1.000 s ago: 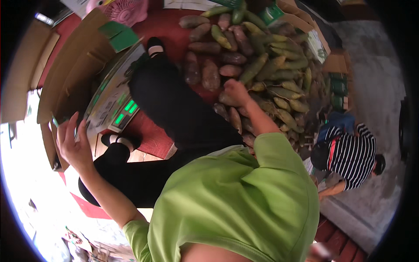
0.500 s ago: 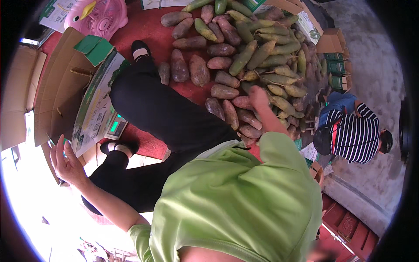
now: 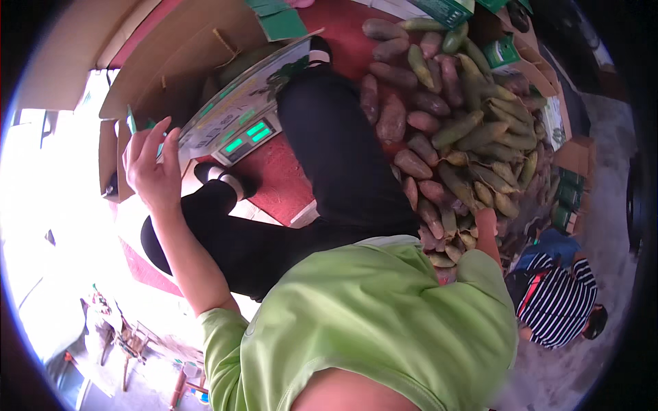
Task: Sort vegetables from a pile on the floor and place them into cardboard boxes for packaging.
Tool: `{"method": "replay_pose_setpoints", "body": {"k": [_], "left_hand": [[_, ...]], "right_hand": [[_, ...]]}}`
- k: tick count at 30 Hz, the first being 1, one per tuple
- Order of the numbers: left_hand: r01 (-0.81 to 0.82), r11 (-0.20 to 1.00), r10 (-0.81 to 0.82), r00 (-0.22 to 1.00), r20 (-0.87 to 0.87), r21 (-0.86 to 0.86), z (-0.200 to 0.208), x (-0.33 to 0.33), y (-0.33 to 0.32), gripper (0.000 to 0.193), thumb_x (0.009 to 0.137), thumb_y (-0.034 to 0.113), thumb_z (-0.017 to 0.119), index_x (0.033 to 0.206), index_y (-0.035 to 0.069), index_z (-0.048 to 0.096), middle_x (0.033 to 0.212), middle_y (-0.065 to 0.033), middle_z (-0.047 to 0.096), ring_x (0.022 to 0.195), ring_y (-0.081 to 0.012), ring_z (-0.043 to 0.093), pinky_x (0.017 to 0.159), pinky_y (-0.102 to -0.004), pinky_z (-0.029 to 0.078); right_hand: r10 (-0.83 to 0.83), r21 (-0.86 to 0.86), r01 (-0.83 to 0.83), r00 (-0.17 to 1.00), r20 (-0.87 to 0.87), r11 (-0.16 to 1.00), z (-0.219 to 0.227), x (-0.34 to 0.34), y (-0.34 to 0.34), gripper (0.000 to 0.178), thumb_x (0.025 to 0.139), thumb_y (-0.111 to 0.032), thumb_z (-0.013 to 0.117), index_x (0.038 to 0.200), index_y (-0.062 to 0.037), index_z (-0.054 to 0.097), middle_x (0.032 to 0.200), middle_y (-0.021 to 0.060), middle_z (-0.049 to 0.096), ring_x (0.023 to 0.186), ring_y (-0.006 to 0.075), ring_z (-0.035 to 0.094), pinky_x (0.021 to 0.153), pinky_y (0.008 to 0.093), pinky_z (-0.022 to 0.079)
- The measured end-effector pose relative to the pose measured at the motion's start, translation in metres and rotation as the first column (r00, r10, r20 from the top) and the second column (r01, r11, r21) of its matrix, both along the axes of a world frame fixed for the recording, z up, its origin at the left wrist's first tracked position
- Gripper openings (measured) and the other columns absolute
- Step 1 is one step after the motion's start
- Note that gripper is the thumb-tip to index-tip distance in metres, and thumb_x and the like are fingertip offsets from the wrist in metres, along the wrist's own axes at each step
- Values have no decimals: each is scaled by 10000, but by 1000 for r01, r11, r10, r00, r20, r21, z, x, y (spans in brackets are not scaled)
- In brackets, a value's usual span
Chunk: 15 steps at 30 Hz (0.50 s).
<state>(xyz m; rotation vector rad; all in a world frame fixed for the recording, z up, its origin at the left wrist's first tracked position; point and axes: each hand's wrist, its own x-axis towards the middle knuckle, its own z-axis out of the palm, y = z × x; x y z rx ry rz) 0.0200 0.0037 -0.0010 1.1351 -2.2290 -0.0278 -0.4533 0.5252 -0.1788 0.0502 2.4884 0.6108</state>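
Observation:
My left hand (image 3: 154,168) is raised beside an open cardboard box (image 3: 181,65), its fingers apart and loosely bent, with nothing in them. At the near end of a large heap of radishes, my right hand (image 3: 485,220) reaches down. A long green radish (image 3: 456,186) runs up to that hand; its fingers are hidden, so I cannot tell whether they grip it. Green radishes lie mostly on the heap's right, while reddish-brown radishes (image 3: 392,118) lie mostly on its left. Between the box and my leg, a scale (image 3: 245,140) shows lit green displays.
Red flooring (image 3: 277,179) lies under the scale and around my feet. Further cardboard cartons (image 3: 574,164) stand beyond the heap on the right. A person in a striped top (image 3: 558,301) bends down at the lower right. A stool-like frame (image 3: 130,339) stands at the lower left.
The view has swung left, showing more of the scale and box. My right hand has moved toward the heap's near end. My left hand is held higher, fingers more bent.

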Motion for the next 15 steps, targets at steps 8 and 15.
{"method": "replay_pose_setpoints", "body": {"k": [8,15], "left_hand": [[15,999,-15,1000,3,37,11,1,10,133,716,159,739,803,63,710,700,-49,571,696,-227,568,683,-341,441],[143,979,-141,990,-20,146,15,1,17,127,704,113,739,789,30,695,704,-62,549,680,-228,555,640,-336,442]], "right_hand": [[233,-420,-358,919,-319,834,12,6,-95,215,833,-168,543,889,4,660,868,157,671,811,283,637,695,377,477],[-33,-906,-195,974,-224,375,41,-21,-140,186,867,-153,576,891,28,614,787,68,620,720,162,535,688,296,425]]}}
